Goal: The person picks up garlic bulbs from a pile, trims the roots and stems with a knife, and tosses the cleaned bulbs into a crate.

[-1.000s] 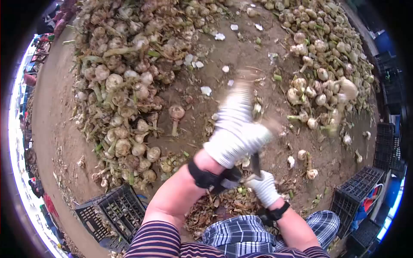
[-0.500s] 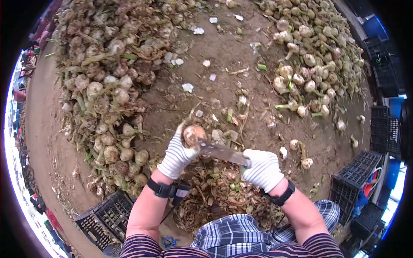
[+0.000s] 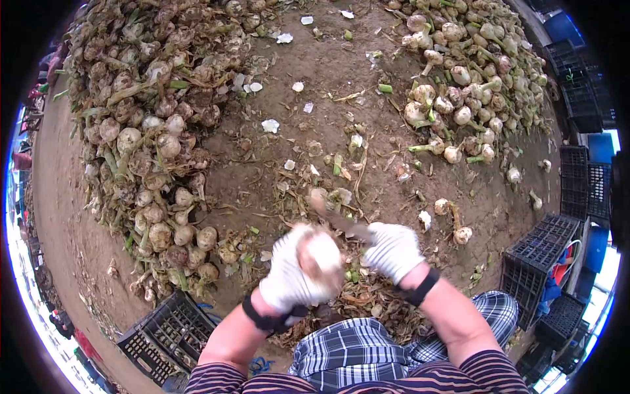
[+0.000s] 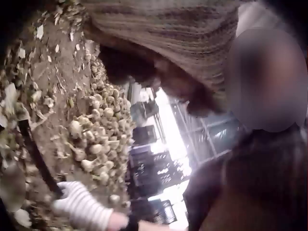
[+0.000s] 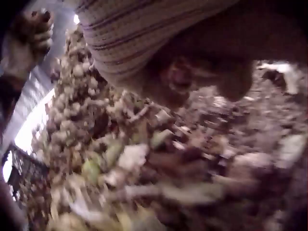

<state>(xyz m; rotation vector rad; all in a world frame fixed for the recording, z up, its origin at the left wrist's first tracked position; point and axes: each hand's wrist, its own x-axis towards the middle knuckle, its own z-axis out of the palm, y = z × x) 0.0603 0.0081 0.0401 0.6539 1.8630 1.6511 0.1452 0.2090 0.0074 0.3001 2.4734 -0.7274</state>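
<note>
Over the dirt floor [image 3: 328, 62], your left hand [image 3: 287, 270] grasps a garlic bulb [image 3: 321, 252], your right hand [image 3: 395, 251] grips a knife [image 4: 39, 156]; angle it safely outward.

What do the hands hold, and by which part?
Left hand: a garlic bulb, by its round body. Right hand: a knife, by its handle end.

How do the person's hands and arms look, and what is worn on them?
The left hand and right hand wear white gloves with thin darker stripes. Black straps circle both wrists. The dark sleeves carry narrow pale stripes.
</note>
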